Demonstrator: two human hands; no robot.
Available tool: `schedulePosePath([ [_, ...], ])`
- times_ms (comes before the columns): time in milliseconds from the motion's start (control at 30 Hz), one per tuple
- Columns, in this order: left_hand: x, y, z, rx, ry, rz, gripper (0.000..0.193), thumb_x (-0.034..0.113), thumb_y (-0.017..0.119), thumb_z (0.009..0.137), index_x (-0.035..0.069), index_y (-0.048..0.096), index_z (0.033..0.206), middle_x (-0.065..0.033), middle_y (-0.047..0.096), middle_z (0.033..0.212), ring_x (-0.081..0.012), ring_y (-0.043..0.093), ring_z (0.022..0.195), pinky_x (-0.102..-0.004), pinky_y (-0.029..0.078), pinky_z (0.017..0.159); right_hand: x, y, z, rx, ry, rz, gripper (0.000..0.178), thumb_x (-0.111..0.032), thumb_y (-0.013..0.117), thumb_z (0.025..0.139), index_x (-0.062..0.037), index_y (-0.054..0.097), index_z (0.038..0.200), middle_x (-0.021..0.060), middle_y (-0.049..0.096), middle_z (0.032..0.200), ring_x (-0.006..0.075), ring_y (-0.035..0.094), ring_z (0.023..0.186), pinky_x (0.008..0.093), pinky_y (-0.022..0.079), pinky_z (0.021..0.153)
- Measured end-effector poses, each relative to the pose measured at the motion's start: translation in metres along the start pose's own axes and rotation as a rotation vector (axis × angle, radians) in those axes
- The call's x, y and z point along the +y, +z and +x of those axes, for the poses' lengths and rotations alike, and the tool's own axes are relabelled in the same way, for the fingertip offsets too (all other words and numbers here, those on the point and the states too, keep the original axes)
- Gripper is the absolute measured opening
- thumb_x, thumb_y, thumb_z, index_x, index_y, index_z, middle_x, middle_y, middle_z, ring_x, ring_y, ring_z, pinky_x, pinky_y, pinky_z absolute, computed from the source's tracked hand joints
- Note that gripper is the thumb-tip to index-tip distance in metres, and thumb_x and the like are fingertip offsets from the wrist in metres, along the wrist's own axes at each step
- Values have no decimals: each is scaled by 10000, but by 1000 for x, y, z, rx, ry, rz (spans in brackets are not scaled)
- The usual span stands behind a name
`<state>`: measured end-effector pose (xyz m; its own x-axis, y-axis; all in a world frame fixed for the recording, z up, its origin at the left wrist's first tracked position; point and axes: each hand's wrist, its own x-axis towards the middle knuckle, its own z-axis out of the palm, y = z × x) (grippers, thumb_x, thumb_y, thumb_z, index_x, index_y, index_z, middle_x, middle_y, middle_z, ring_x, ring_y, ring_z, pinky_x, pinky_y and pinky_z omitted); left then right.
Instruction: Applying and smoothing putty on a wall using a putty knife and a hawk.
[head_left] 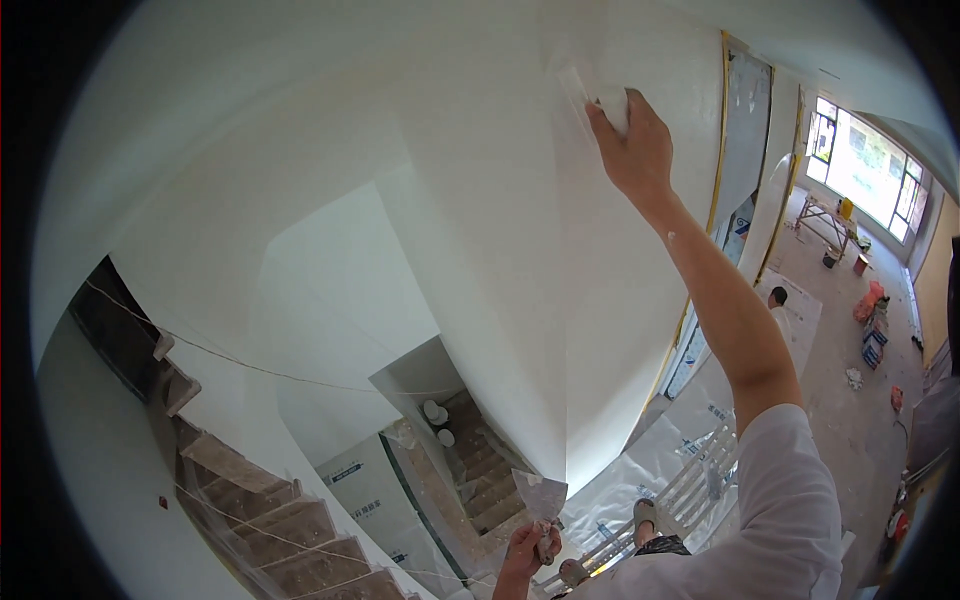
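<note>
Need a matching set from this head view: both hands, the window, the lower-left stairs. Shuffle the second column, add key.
Column one
1. Right hand
2. Left hand
3. Window
4. Lower-left stairs

Column two
A. Brown
B. Low in the picture, holding a scraper with its blade up
C. Bright, at upper right
D. Raised in front of the white wall, gripping a pale tool

Pairs: 1-D, 2-B, 3-C, 4-A

Dark lettering (pixel 364 510) on grey sheeting (pixel 385 480), blue print (pixel 692 446) on clear plastic (pixel 650 475)
</note>
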<state>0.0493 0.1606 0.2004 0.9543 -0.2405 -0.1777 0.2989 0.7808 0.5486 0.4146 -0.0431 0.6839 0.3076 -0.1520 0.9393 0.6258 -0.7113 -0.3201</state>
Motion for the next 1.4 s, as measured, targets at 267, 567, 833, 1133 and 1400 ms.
schedulePosePath([
  [267,-1,1,5,-33,-26,-3,252,259,509,988,36,626,991,-127,620,875,-226,570,682,-359,468,624,6,11,58,203,-244,-273,358,-352,575,896,-20,565,1031,118,645,913,331,635,764,415,507,614],
  [567,-7,-1,2,-35,-60,44,268,272,502,991,32,620,990,-124,610,867,-224,574,692,-356,470,637,8,-4,75,44,-216,-273,339,-360,578,894,-39,569,1003,145,646,892,356,634,787,425,508,647],
  [833,21,27,24,-76,42,189,285,295,513,986,29,615,973,-107,615,854,-202,567,659,-327,464,585,30,-60,-89,-504,396,651,218,-224,683,871,-38,607,956,24,619,805,113,574,707,273,481,624],
  [1133,46,71,58,-211,-21,158,345,350,540,966,33,623,1073,-78,613,792,-173,529,600,-327,423,556,59,-116,-328,-1403,410,686,345,-324,695,852,-27,615,1011,134,645,849,247,598,761,344,486,725],
  [1400,51,67,31,-98,34,194,322,374,545,957,87,625,1080,-72,612,830,-182,532,615,-327,406,567,84,-24,-168,-126,177,199,378,-292,615,895,40,536,1059,206,598,884,369,602,725,429,476,617],
])
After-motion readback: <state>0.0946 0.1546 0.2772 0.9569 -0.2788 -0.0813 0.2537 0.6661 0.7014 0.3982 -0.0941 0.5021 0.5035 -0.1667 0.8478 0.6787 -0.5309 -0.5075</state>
